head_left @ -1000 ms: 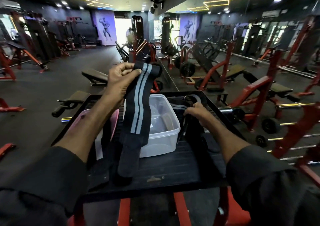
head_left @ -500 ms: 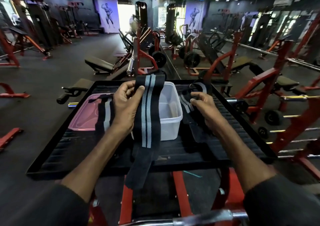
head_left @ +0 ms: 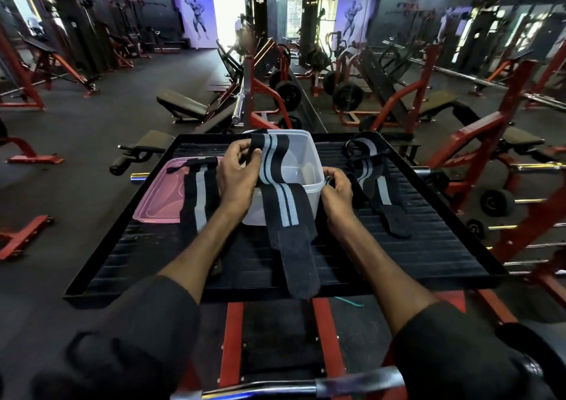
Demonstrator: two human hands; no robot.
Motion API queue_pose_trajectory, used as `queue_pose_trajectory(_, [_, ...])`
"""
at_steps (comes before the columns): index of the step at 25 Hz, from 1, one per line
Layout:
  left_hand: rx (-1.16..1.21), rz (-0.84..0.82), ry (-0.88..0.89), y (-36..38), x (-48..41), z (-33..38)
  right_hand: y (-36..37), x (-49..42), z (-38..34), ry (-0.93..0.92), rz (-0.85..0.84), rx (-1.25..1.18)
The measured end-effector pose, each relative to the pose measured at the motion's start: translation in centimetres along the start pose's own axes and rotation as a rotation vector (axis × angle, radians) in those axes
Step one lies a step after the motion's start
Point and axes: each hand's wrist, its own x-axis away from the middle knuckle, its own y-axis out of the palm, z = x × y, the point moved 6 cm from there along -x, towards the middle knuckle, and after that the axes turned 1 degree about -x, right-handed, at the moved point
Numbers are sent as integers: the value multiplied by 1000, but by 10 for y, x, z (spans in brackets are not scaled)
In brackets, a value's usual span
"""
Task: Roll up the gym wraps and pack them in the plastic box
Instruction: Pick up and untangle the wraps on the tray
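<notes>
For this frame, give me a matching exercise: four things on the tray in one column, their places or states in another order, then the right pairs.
1. plastic box
2. pink lid
3. middle wrap
4. right wrap

A. lies on the right side of the tray
B. draped over the box, pinched by the left hand
C. open, mid-tray
D. flat at the left, with the left wrap across it

Pairs: 1-C, 2-D, 3-B, 4-A

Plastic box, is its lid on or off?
Off: the plastic box is open-topped; the pink lid lies beside it under a wrap.
</notes>
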Motion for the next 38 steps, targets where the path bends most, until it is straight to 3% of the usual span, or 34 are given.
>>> queue_pose_trajectory(5, [-129, -31, -15, 11, -46, -13, 24, -52, -6, -39, -59, 200])
queue_pose_trajectory(8, [-3, -29, -21, 13, -57, -9, 22, -67, -22, -89, -103, 239])
queue_pose_trajectory(15, [191, 111, 117, 1, -46, 35, -28, -67, -84, -45, -35, 42])
queue_pose_trajectory(18, [294, 70, 166, 4, -44, 61, -38, -49, -114, -32, -132, -20])
queue_pose_trajectory(21, [399, -17, 186, 10, -35, 87, -50, -11, -131, -23, -264, 169])
queue_pose_trajectory(25, [611, -78, 120, 18, -14, 99, -74, 34, -100, 79, -426, 321])
queue_pose_trajectory(29, [675, -191, 48, 32, 11, 88, -92, 72, -47, 250, -650, 668])
queue_pose_trajectory(34, [728, -260, -109, 47, 42, 70, -125, 61, -36, 409, -866, 1092])
queue_pose_trajectory(36, [764, -273, -138, 52, 47, 68, -135, 47, -49, 373, -828, 1139])
queue_pose_trajectory(38, [808, -284, -189, 59, 51, 68, -130, 32, -73, 234, -690, 891])
